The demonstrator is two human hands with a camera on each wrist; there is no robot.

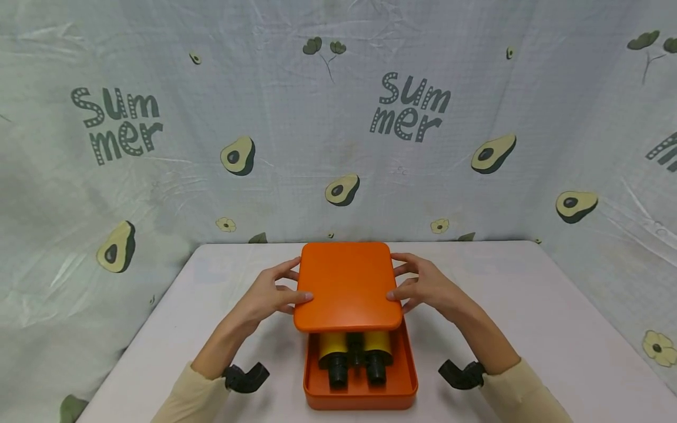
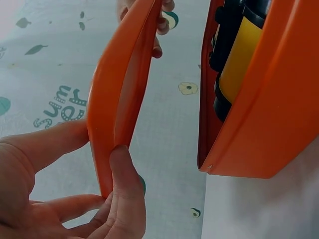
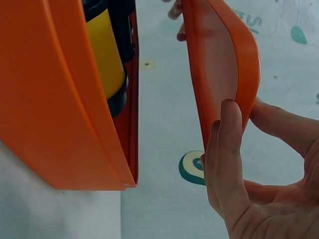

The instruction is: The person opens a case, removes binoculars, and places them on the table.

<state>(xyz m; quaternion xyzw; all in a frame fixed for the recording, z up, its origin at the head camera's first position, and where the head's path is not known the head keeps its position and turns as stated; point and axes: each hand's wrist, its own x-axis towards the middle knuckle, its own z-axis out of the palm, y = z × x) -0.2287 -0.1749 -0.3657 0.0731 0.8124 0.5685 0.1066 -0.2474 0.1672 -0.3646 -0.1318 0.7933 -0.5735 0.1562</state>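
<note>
An orange lid (image 1: 348, 288) is held level above an orange box (image 1: 361, 402), with a gap between them in both wrist views. My left hand (image 1: 272, 294) pinches the lid's left edge, thumb on top and fingers at the side and underneath. On the opposite edge my right hand (image 1: 423, 283) holds it the same way; its fingertips (image 3: 230, 112) reach under the rim. Inside the box lie yellow and black binoculars (image 1: 378, 343), their black eyepieces toward the front. The lid hides their far part in the head view.
The box stands on a white table (image 1: 476, 276). Behind and beside the table hangs a pale cloth (image 1: 296, 117) printed with avocados, flowers and the word summer. A black wrist mount (image 1: 246, 378) sits on the left wrist, another (image 1: 461, 375) on the right.
</note>
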